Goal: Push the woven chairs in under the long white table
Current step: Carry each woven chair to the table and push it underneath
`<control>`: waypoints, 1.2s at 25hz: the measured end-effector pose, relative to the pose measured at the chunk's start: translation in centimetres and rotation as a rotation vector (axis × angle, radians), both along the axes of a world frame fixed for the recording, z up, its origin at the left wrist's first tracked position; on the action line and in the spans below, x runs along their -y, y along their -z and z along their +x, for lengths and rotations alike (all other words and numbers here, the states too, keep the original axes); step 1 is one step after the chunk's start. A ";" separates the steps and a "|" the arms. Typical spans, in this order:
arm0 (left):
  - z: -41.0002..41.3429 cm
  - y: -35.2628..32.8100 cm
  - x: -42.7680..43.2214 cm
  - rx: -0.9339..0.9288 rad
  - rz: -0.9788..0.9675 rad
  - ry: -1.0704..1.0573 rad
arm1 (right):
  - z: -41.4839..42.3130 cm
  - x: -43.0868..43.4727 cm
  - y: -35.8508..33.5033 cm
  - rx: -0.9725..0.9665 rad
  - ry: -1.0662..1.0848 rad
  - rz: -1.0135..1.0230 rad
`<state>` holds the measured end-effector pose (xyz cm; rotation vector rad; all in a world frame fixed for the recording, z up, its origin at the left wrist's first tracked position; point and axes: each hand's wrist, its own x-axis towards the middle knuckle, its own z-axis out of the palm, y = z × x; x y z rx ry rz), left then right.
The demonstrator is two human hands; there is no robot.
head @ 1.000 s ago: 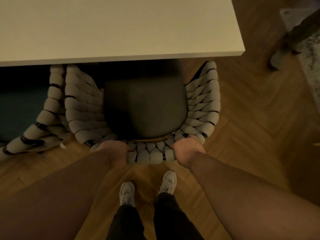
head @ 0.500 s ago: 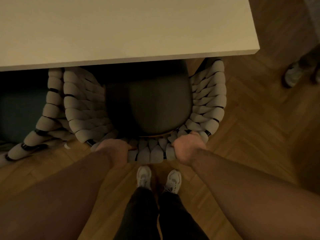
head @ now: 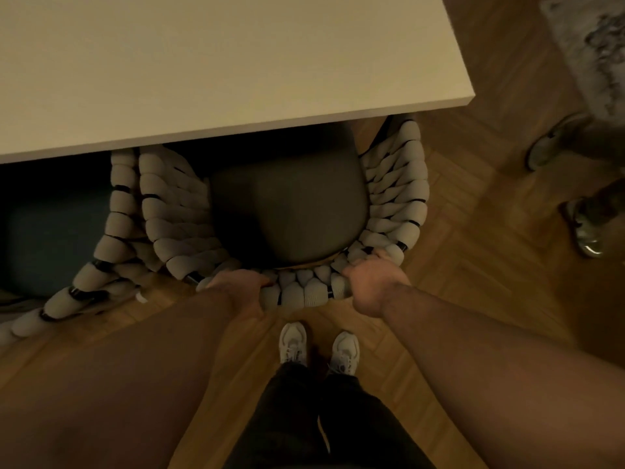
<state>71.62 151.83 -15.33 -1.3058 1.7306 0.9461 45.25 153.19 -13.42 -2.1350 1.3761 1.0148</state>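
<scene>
Head view: we stand right behind the woven chair [head: 395, 198], both bare arms stretched down to its backrest.

- Left grip [head: 241, 287]: wrapped over the top rim of the backrest, left of centre, fingers curled over the thick cords. It is clamped on the chair.
- Right grip [head: 373, 286]: the same on the rim right of centre, also clamped on the chair. A short stretch of rim shows between the two.

Chair position: the front of the dark seat cushion [head: 287, 211] sits under the near edge of the white desk [head: 220, 62]. Most of the cushion, both woven sides and the backrest are out in the open. The chair is near the desk's right end, its right side just inside the corner.

A second woven chair [head: 116, 228] stands just beside ours on the left. Its side runs along ours, but we cannot tell whether they touch. Its backrest trails off toward the left edge, and its seat is too dark to read.

The herringbone wood floor [head: 473, 282] lies under everything. Our white shoes [head: 292, 343] are planted close behind the backrest, with dark trousers [head: 304, 418] above them. Another person's shoes [head: 588, 231] stand on the floor at right, well apart from the chair. A grey rug [head: 598, 45] shows in the top right corner.
</scene>
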 end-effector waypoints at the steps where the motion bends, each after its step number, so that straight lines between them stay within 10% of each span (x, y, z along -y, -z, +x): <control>1: -0.1 -0.8 0.0 -0.011 0.011 -0.029 | -0.3 -0.4 -0.9 0.041 0.058 0.019; 6: 0.0 -7.2 1.6 -0.127 0.028 -0.185 | -2.0 0.3 -8.0 0.194 0.336 0.047; 14: -7.4 -18.1 9.4 -0.332 -0.618 -0.297 | -10.2 5.5 -17.0 0.406 0.597 -0.276; 30: -37.0 -28.0 30.8 -0.330 -0.929 -0.436 | -43.1 30.8 -29.1 0.423 0.520 -0.616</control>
